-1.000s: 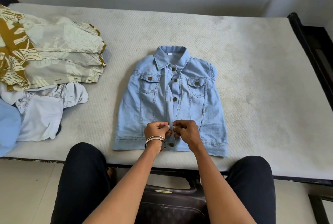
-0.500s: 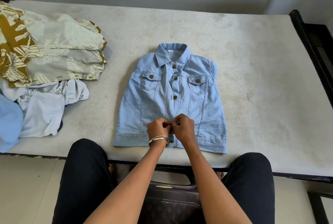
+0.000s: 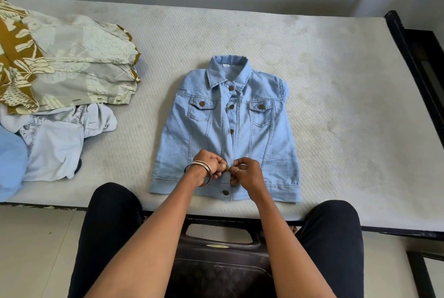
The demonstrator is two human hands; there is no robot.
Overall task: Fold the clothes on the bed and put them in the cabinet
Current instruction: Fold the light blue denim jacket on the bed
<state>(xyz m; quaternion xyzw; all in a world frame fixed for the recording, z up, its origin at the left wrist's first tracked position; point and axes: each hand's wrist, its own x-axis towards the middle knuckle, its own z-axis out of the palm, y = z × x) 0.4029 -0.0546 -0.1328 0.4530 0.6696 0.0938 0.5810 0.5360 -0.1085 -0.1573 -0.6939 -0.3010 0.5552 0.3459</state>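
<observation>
Both my grips, left hand point(image 3: 211, 165) and right hand point(image 3: 247, 173), pinch light-blue denim jacket point(image 3: 264, 139) placket, buttoning. Next: bottom brass button point(image 3: 225, 192) just below grip, then fold.

Soft, even daylight here, pretty bright but not harsh, no glare anywhere. Shadows are faint: a thin one hugs the left edge of the denim jacket point(image 3: 225, 129) on the bed point(image 3: 336, 81), and the wall behind the bed goes a bit grey. Focus is sharp around the jacket. Wide-angle lens bows the bed's edges noticeably toward the corners.
</observation>
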